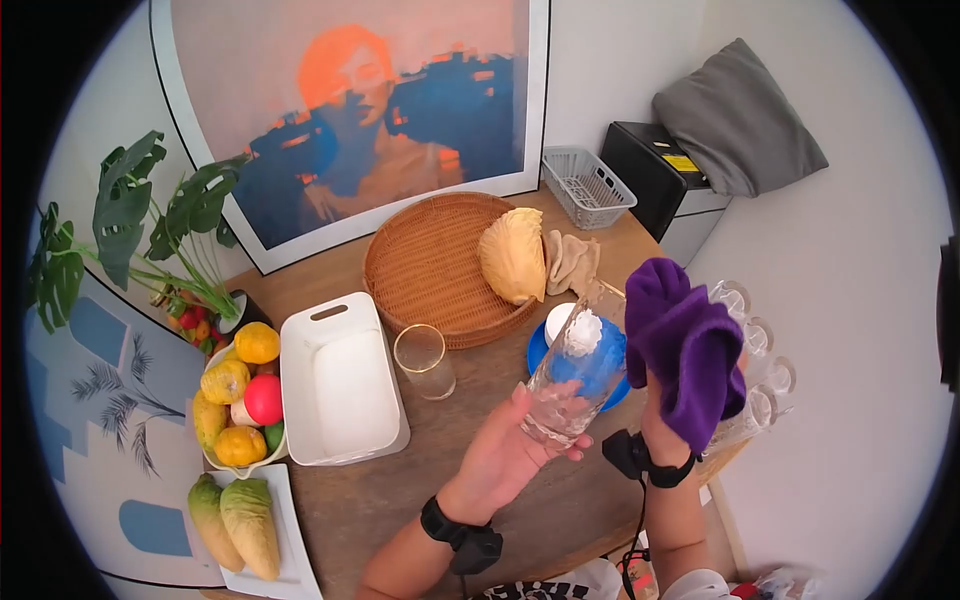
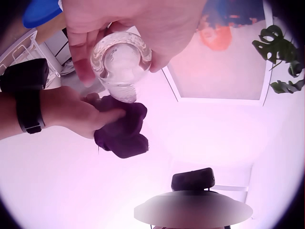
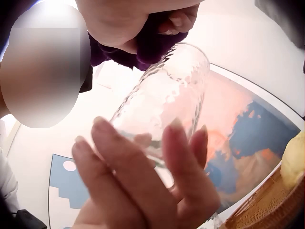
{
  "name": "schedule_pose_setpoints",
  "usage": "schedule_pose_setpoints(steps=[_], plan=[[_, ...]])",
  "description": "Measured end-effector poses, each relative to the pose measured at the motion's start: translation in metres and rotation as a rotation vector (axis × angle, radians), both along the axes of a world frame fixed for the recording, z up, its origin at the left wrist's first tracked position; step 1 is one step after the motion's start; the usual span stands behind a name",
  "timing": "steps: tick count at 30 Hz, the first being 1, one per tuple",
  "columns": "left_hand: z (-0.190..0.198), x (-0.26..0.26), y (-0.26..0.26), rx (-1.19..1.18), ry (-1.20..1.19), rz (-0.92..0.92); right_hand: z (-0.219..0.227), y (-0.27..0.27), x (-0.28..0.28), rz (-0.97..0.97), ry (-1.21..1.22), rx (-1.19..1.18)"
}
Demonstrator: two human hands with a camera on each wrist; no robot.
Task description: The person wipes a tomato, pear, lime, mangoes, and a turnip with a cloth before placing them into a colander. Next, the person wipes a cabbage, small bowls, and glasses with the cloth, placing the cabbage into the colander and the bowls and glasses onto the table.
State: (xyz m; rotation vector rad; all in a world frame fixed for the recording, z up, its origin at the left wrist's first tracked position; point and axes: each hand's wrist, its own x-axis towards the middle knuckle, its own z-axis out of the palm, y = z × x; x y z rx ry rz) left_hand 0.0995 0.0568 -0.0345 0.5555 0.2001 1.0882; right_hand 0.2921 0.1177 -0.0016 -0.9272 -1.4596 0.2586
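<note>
My left hand (image 1: 505,450) grips a tall clear drinking glass (image 1: 572,375) near its base, the glass tilted with its rim up toward the right. In the left wrist view the round base of the glass faces the camera. Curled fingers (image 3: 128,176) wrap its lower end in the right wrist view. A purple cloth (image 1: 685,345) is bunched in my right hand (image 2: 71,112), beside the glass's rim; the cloth hides most of that hand in the head view. Close to the rim, the cloth overlaps the glass in the right wrist view.
Another glass (image 1: 427,370) stands between a white bin (image 1: 345,395) and a round wicker tray (image 1: 430,255). Several glasses (image 1: 760,400) stand at the right edge. A blue plate (image 1: 536,352) lies behind the held glass. Fruit in a bowl (image 1: 275,458) and a white plate (image 1: 290,545) are at left.
</note>
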Motion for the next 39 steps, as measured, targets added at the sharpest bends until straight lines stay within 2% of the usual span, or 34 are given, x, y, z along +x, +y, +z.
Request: schedule_pose_setpoints(steps=[1,2,4,6,8,10,11,12,14,15,16,18,19,21,22,23,24,25,26,28,30,32,33,34,36,37,39], plan=[[0.003,0.0,0.001,0.004,0.014,-0.002,-0.004,-0.003,-0.003,-0.018,-0.029,-0.062],[0.007,0.002,0.0,-0.05,-0.013,0.074,-0.006,-0.008,-0.009,-0.019,-0.017,-0.06],[0.019,0.004,-0.002,-0.18,-0.081,0.161,-0.005,-0.021,-0.022,0.38,-0.051,0.295],[0.021,-0.009,-0.003,-0.155,-0.167,0.07,-0.001,-0.035,-0.025,0.528,-0.302,0.212],[0.02,-0.012,-0.002,-0.157,-0.196,0.04,-0.004,-0.036,-0.026,0.537,-0.299,0.199],[0.026,-0.004,-0.006,-0.248,-0.106,0.117,-0.006,-0.03,-0.022,0.443,-0.154,0.282],[0.011,-0.005,-0.001,-0.095,-0.188,0.061,-0.01,-0.024,-0.022,0.389,-0.022,0.312],[0.002,-0.006,0.001,-0.048,-0.183,-0.013,-0.037,-0.016,-0.01,0.308,-0.008,0.13],[0.002,-0.004,0.003,0.033,-0.184,-0.102,-0.025,-0.017,-0.016,-0.177,-0.121,0.1],[0.001,-0.003,0.003,0.035,-0.188,-0.104,-0.01,-0.017,-0.019,0.013,0.16,-0.03],[-0.002,-0.003,0.004,0.045,-0.121,-0.083,0.014,-0.015,-0.032,0.242,0.574,-0.114],[-0.005,-0.005,0.004,0.051,-0.05,-0.064,0.024,-0.01,-0.025,0.579,0.914,-0.283],[-0.004,-0.009,0.006,0.107,-0.008,-0.031,0.025,-0.01,-0.025,0.577,0.915,-0.284],[0.0,-0.011,0.008,0.164,0.035,0.005,0.026,-0.01,-0.026,0.7,0.954,-0.434],[0.006,-0.011,0.006,0.164,0.039,0.094,0.021,-0.012,-0.025,0.704,0.956,-0.437],[0.011,-0.012,0.004,0.162,0.043,0.185,0.012,-0.016,-0.022,0.721,0.894,-0.572],[0.016,-0.014,0.003,0.157,0.043,0.19,0.003,-0.019,-0.021,0.735,0.827,-0.707],[0.019,-0.017,0.002,0.162,0.059,0.22,-0.005,-0.02,-0.022,0.703,0.685,-0.716],[0.02,-0.019,0.0,0.167,0.074,0.25,-0.009,-0.021,-0.023,0.704,0.684,-0.725],[0.014,-0.016,0.002,0.118,0.124,0.28,-0.014,-0.021,-0.023,0.581,0.672,-0.85],[0.012,-0.011,0.004,0.077,0.175,0.303,-0.017,-0.014,-0.018,0.58,0.675,-0.847],[0.013,-0.007,0.006,0.127,0.18,0.288,-0.012,-0.004,-0.013,0.699,0.946,-0.656],[0.013,-0.008,0.006,0.124,0.179,0.286,-0.009,0.0,-0.003,0.772,1.005,-0.685],[0.013,-0.009,0.006,0.118,0.181,0.241,-0.001,0.001,0.006,0.962,1.036,-0.65],[0.009,-0.008,0.008,0.115,0.179,0.191,0.013,-0.003,0.01,1.004,1.079,-0.582],[0.005,-0.007,0.009,0.099,0.188,0.164,0.013,-0.005,0.009,1.001,1.076,-0.58],[0.0,-0.005,0.01,0.086,0.193,0.139,0.01,-0.009,0.007,0.813,0.948,-0.569]])
